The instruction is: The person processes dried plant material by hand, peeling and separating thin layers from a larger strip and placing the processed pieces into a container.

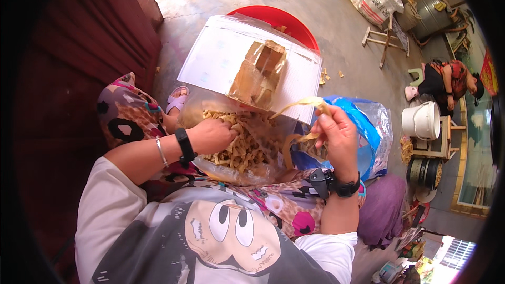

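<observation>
My right hand [335, 129] is raised, thumb and fingers pinched on a pale yellow, ribbon-like strip [302, 106]. One end of the strip reaches left toward the white board, and another length loops down below the hand. My left hand [212, 135] rests with curled fingers on a heap of small folded tan pieces [236, 152]. A clear plastic bag [223, 172] on my lap holds the heap. What the left fingertips hold, if anything, is hidden among the pieces.
Ahead, a white board [208, 63] bearing a plastic-wrapped brown block [258, 73] lies over a red basin [279, 18]. A blue plastic bag [365, 126] stands at my right. Farther right are a white bucket [421, 121] and a bent-over person [453, 84].
</observation>
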`<action>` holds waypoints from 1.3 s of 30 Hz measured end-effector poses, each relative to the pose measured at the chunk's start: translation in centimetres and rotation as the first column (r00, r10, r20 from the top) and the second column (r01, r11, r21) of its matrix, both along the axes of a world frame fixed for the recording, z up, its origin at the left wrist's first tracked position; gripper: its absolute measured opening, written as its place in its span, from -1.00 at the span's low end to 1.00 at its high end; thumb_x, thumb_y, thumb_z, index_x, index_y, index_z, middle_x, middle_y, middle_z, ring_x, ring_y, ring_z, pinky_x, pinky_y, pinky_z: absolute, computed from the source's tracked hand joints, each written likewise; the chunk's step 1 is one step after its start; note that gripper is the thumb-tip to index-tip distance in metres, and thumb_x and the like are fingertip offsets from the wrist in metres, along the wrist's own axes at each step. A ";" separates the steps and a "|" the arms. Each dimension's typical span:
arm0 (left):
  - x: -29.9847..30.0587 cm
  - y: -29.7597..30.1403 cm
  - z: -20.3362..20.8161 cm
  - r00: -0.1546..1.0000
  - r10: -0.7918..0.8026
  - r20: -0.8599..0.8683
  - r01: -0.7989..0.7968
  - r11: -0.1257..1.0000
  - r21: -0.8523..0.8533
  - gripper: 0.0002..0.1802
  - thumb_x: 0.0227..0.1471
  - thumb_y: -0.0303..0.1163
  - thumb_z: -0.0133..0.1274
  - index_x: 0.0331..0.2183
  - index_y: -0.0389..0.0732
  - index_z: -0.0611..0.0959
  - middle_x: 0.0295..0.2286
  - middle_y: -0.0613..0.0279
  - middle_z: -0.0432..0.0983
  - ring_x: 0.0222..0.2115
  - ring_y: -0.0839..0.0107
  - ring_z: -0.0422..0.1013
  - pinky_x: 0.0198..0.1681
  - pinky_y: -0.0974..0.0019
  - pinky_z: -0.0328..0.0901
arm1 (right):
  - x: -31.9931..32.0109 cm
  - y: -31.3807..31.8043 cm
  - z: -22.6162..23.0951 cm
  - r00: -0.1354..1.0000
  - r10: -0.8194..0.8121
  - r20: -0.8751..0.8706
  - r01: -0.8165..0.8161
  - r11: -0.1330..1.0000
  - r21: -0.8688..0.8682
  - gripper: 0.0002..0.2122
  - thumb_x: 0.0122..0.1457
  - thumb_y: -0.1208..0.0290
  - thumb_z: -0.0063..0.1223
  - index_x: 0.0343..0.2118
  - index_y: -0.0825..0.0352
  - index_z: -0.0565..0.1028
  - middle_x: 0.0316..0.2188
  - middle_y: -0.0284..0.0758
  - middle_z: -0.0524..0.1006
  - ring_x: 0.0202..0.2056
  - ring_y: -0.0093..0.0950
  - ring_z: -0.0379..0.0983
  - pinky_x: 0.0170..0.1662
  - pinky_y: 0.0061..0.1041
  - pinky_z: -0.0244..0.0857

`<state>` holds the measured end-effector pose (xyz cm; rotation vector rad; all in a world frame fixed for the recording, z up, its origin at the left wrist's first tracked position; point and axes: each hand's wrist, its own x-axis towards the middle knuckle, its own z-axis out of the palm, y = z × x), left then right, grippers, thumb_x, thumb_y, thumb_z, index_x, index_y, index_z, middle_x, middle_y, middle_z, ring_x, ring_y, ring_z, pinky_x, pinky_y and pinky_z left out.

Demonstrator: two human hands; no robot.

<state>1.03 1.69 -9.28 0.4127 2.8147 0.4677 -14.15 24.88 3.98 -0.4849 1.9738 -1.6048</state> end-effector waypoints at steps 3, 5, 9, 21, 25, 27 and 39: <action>0.4 0.3 -3.9 1.000 0.006 -0.003 -0.006 0.995 -0.102 -0.59 -0.14 -0.28 0.10 -0.23 -0.30 0.48 -0.33 0.10 0.40 -0.20 0.09 0.35 -0.24 0.15 0.31 | -0.1 1.3 0.5 0.964 -0.245 -0.102 0.207 0.934 -0.293 -0.83 0.22 0.44 -0.11 -0.22 0.42 0.43 -0.54 -0.41 0.45 -0.53 -0.73 0.35 -0.59 -0.78 0.22; 0.7 0.9 -5.1 0.991 0.029 0.130 -0.003 0.981 -0.196 -0.31 -0.19 -0.15 0.14 -0.05 -0.30 0.34 -0.12 0.06 0.28 -0.02 0.02 0.17 -0.18 0.08 0.28 | 0.0 2.6 1.6 0.969 -0.247 -0.028 0.224 0.914 -0.338 -0.82 0.23 0.45 -0.12 -0.21 0.45 0.42 -0.53 -0.40 0.44 -0.52 -0.71 0.36 -0.58 -0.78 0.22; -0.2 2.7 -10.3 0.948 0.123 0.295 -0.021 0.946 -0.325 0.23 -0.39 0.12 0.25 0.21 -0.23 0.03 0.18 -0.01 -0.04 0.15 -0.19 -0.08 -0.11 -0.02 0.23 | 0.6 4.0 2.7 0.974 -0.226 0.030 0.220 0.900 -0.376 -0.81 0.23 0.44 -0.12 -0.22 0.46 0.42 -0.55 -0.41 0.43 -0.50 -0.68 0.37 -0.58 -0.78 0.22; -3.3 12.4 -14.7 0.997 0.063 -0.034 -0.069 0.970 -0.234 -0.41 -0.11 -0.29 0.00 0.03 -0.20 0.38 0.07 -0.10 0.14 0.05 -0.19 0.09 0.04 -0.06 0.14 | 2.5 5.1 3.7 0.994 -0.108 0.032 0.112 0.926 -0.360 -0.78 0.22 0.37 -0.04 -0.18 0.41 0.44 -0.53 -0.44 0.45 -0.53 -0.77 0.34 -0.56 -0.81 0.19; -4.9 14.9 -19.3 0.959 0.252 -0.133 -0.204 0.934 0.294 -0.45 -0.12 -0.34 -0.03 0.01 -0.13 0.41 0.05 -0.01 0.22 0.06 0.01 0.15 0.04 0.01 0.15 | 2.3 3.7 3.1 0.995 0.069 0.072 -0.050 0.970 -0.239 -0.77 0.22 0.33 -0.03 -0.17 0.39 0.45 -0.51 -0.45 0.47 -0.52 -0.78 0.35 -0.55 -0.81 0.21; -5.8 14.6 -17.8 0.973 0.218 0.081 -0.231 0.858 0.459 -0.42 -0.17 -0.37 0.01 0.00 -0.12 0.42 0.06 0.00 0.21 0.05 0.05 0.19 0.03 0.05 0.17 | 2.0 3.5 2.5 0.974 0.177 0.143 -0.155 0.976 -0.151 -0.76 0.23 0.31 -0.04 -0.17 0.37 0.46 -0.49 -0.45 0.48 -0.52 -0.79 0.35 -0.55 -0.81 0.22; 2.1 2.5 11.0 0.913 0.275 -0.302 -0.166 0.925 0.341 -0.81 -0.18 -0.34 0.14 -0.49 -0.21 0.51 -0.42 0.16 0.44 -0.40 0.16 0.42 -0.37 0.20 0.33 | 2.8 1.2 0.9 0.799 0.370 0.473 -0.297 0.928 -0.226 -0.79 0.22 0.36 -0.11 -0.22 0.40 0.44 -0.70 -0.44 0.35 -0.61 -0.62 0.38 -0.65 -0.73 0.17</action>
